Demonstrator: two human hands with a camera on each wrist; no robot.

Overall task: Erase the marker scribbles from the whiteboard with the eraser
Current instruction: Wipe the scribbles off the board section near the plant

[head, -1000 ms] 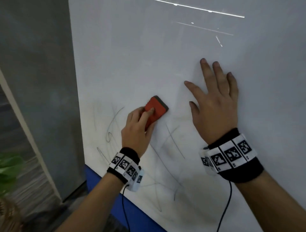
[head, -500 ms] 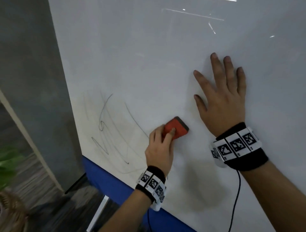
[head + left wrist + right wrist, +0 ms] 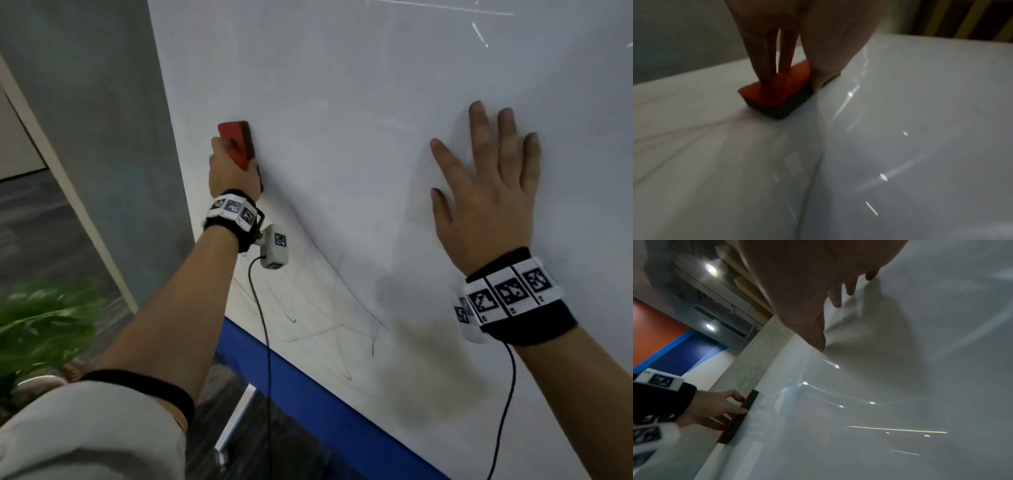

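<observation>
My left hand (image 3: 231,168) grips a red eraser (image 3: 236,142) with a dark felt pad and presses it flat on the whiteboard (image 3: 359,102), close to the board's left edge. In the left wrist view two fingers lie on the eraser's (image 3: 777,91) red back. The right wrist view shows the left hand (image 3: 715,407) and the eraser (image 3: 745,412) edge-on against the board. My right hand (image 3: 486,192) rests flat on the board with fingers spread, well to the right of the eraser. Thin black marker scribbles (image 3: 325,315) run across the board's lower left, below the eraser.
A blue strip (image 3: 308,387) borders the board's bottom edge. A grey wall panel (image 3: 102,120) stands left of the board. A green plant (image 3: 41,325) sits at lower left. Cables hang from both wrist bands.
My left hand has swept the eraser from the lower middle of the board, near my right hand, up and left to the board's left edge. The right hand stays flat on the board.
</observation>
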